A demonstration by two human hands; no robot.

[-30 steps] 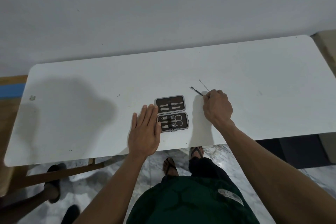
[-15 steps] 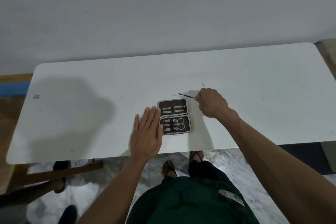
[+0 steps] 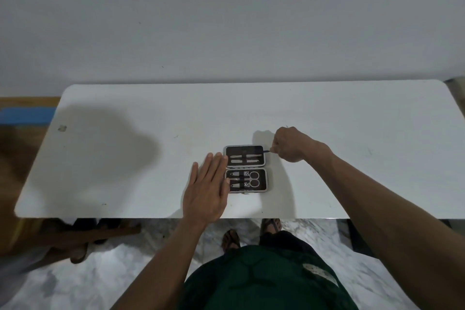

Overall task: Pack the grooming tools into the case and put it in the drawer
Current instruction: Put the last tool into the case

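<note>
A small grooming case (image 3: 246, 151) lies open on the white table (image 3: 125, 158), dark inside with a silver rim. Its far half holds two slim metal tools, its near half scissors and clippers under straps. My left hand (image 3: 207, 190) lies flat on the table with its fingertips touching the case's left edge. My right hand (image 3: 292, 143) is closed on a thin dark metal tool (image 3: 266, 151) whose tip reaches the right rim of the far half. A second thin tool (image 3: 287, 126) pokes out behind my right hand; whether it is held I cannot tell.
A plain wall rises right behind the table. The table's near edge runs just under my left wrist. Beneath it are a marble floor, my sandalled feet (image 3: 230, 238) and a wooden furniture piece (image 3: 75, 236) at the left. No drawer is in view.
My right hand has carried the thin tool from the table behind the case down to the case's right rim. My left hand has stayed flat against the case.
</note>
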